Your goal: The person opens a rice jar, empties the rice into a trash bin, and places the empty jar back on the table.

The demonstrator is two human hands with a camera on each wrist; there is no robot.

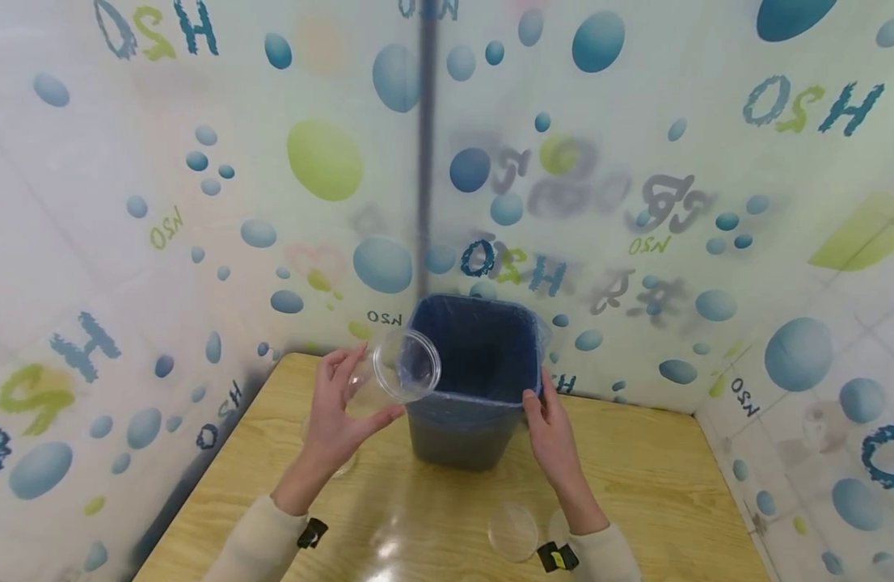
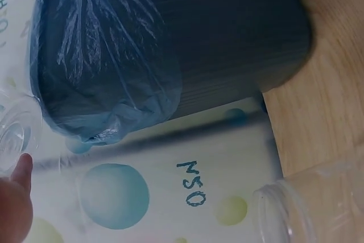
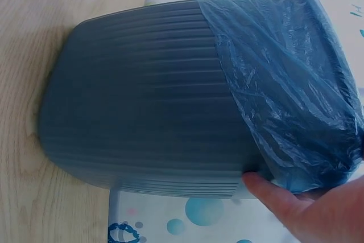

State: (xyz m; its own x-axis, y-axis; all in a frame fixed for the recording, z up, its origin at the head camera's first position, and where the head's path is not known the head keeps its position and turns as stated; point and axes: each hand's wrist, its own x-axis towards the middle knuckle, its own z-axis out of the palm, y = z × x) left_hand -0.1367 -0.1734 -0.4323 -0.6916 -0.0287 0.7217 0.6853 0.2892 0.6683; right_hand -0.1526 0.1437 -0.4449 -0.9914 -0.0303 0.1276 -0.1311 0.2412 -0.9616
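My left hand (image 1: 331, 428) holds a clear plastic jar (image 1: 411, 368) between thumb and fingers. The jar is tilted, its round rim overlapping the left edge of a dark blue trash bin (image 1: 461, 440). A thin blue bag (image 3: 284, 78) lines the bin and folds over its rim. On the right side, my right hand (image 1: 552, 432) grips the bin near its top edge, the thumb against the outer wall. In the left wrist view, part of the held jar and a fingertip show at the left edge.
The bin stands on a wooden table (image 1: 636, 485) in a corner of patterned walls. Another clear jar (image 2: 284, 214) is on the table by my left hand. Clear round lids (image 1: 513, 531) lie near my right wrist.
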